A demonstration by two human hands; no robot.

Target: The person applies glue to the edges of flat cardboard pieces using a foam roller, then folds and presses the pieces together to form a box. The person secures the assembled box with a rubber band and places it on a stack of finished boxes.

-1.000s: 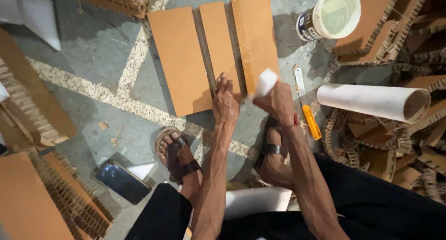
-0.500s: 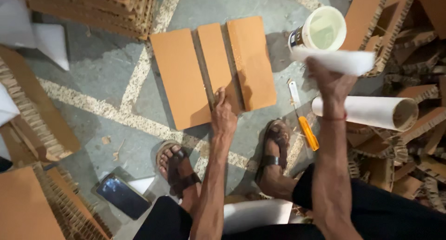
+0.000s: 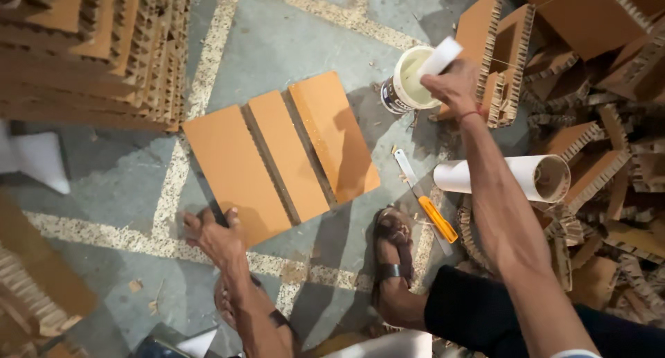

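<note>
A brown cardboard sheet (image 3: 277, 157) with two grooves cut across it lies flat on the floor. My left hand (image 3: 211, 234) rests on its near left corner, fingers spread, pressing down. My right hand (image 3: 454, 88) is raised to the right, shut on a flat white applicator (image 3: 439, 56) whose end is over a white tub of pale glue (image 3: 405, 81).
A knife with an orange handle (image 3: 426, 205) lies beside my sandalled foot (image 3: 393, 247). A white paper roll (image 3: 506, 176) lies to the right among honeycomb cardboard scraps (image 3: 609, 157). Stacked honeycomb boards (image 3: 90, 46) fill the upper left. A phone (image 3: 163, 344) sits at the bottom.
My right hand has carried the white applicator from above the sheet up and right to the glue tub. My left hand has slid from the sheet's middle edge to its left corner.
</note>
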